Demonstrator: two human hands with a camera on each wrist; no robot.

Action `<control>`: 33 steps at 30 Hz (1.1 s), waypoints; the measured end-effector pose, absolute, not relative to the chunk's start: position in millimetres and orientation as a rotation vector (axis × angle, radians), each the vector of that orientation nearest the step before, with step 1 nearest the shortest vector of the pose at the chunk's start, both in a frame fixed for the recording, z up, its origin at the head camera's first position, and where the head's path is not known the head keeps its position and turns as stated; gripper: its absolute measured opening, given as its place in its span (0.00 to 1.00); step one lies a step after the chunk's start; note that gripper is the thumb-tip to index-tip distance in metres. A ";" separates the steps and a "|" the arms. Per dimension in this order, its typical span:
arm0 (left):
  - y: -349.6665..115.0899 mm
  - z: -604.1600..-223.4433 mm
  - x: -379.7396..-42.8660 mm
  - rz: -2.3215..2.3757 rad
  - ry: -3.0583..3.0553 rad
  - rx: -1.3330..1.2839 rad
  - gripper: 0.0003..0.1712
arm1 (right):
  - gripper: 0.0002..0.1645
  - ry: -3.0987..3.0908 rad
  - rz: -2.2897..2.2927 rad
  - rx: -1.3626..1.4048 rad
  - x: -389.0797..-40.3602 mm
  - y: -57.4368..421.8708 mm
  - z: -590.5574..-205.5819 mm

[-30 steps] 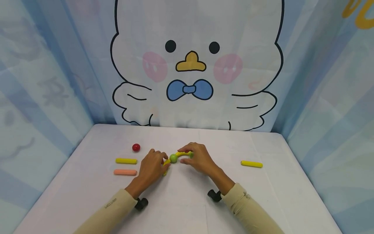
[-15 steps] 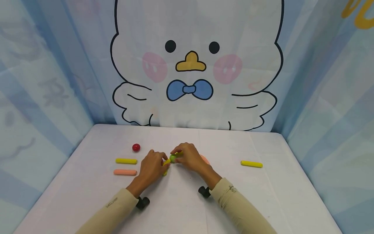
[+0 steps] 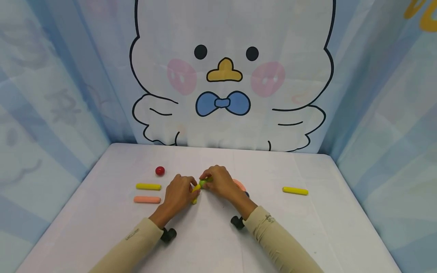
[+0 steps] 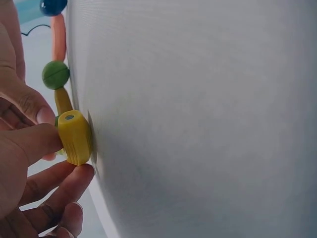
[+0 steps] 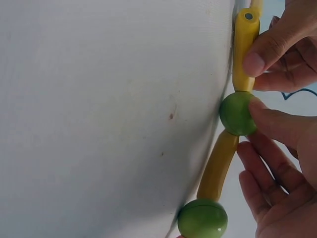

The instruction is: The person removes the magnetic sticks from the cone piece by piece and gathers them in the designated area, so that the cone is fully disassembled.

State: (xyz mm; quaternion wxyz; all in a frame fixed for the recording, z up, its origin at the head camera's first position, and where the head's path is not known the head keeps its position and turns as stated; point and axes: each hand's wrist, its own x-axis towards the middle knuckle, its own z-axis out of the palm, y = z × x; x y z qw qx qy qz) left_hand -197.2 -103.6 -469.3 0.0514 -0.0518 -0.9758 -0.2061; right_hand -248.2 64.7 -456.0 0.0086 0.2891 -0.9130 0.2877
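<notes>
My left hand (image 3: 178,189) pinches a yellow magnetic rod (image 5: 244,49) between thumb and fingers, low over the white table. Its end shows a small metal disc in the left wrist view. The rod meets a green ball (image 5: 235,114), which my right hand (image 3: 218,182) pinches. A second yellow rod (image 5: 218,166) runs from that ball to another green ball (image 5: 202,218). Farther along the chain come an orange rod (image 4: 58,37) and a dark blue ball (image 4: 53,5); in the head view my right hand and wrist hide part of it.
On the white table (image 3: 273,235), a red ball (image 3: 160,171), a yellow rod (image 3: 148,186) and an orange rod (image 3: 147,199) lie to the left. Another yellow rod (image 3: 295,190) lies at right. A printed curtain (image 3: 222,125) stands behind the table.
My right hand has moved left along the chain and now pinches the green ball near the left hand. Orange and dark blue pieces show behind the right wrist. My left hand keeps its hold.
</notes>
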 end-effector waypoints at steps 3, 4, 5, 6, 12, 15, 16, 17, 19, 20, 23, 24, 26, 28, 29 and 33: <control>-103.6 -469.0 -197.2 -0.633 -2.968 -0.157 0.15 | 0.13 -2.851 0.916 0.900 -247.8 64.9 -455.8; -103.5 -469.1 -197.1 -0.635 -2.969 -0.157 0.15 | 0.13 -2.850 0.918 0.900 -247.7 65.0 -455.7; -103.4 -469.0 -197.1 -0.638 -2.969 -0.157 0.15 | 0.13 -2.850 0.919 0.901 -247.5 65.2 -455.5; -103.3 -469.0 -197.1 -0.638 -2.970 -0.157 0.15 | 0.13 -2.850 0.925 0.901 -247.5 65.3 -455.3; -103.3 -469.1 -198.1 -0.650 -2.978 -0.150 0.15 | 0.14 -2.846 0.916 0.909 -248.3 65.7 -455.6; -103.3 -468.9 -198.2 -0.659 -2.984 -0.142 0.15 | 0.14 -2.849 0.923 0.909 -248.3 65.3 -456.0; -103.2 -468.6 -198.1 -0.662 -2.985 -0.140 0.15 | 0.14 -2.851 0.926 0.909 -248.4 65.2 -456.0; -103.2 -468.5 -198.0 -0.663 -2.987 -0.139 0.15 | 0.14 -2.852 0.930 0.909 -248.7 65.0 -456.1; -103.1 -468.2 -198.0 -0.668 -2.989 -0.137 0.15 | 0.14 -2.853 0.934 0.909 -248.9 64.8 -456.3; -103.0 -468.0 -197.9 -0.670 -2.990 -0.137 0.15 | 0.14 -2.855 0.933 0.907 -249.0 64.7 -456.2; -103.0 -468.1 -197.7 -0.676 -2.993 -0.137 0.15 | 0.14 -2.858 0.927 0.910 -248.9 64.7 -456.0; -103.0 -468.0 -197.7 -0.679 -2.995 -0.134 0.15 | 0.14 -2.859 0.924 0.910 -248.9 64.8 -455.8; -102.9 -467.8 -197.7 -0.685 -2.998 -0.132 0.14 | 0.14 -2.860 0.919 0.913 -248.6 64.9 -455.5; -103.0 -467.9 -197.9 -0.688 -3.000 -0.131 0.14 | 0.14 -2.862 0.915 0.915 -248.4 64.9 -455.2; -103.0 -467.8 -198.2 -0.691 -3.001 -0.129 0.14 | 0.14 -2.864 0.916 0.912 -248.4 64.8 -455.2; -103.6 -467.8 -198.6 -0.712 -2.997 -0.126 0.14 | 0.14 -2.865 0.897 0.912 -248.5 64.4 -455.5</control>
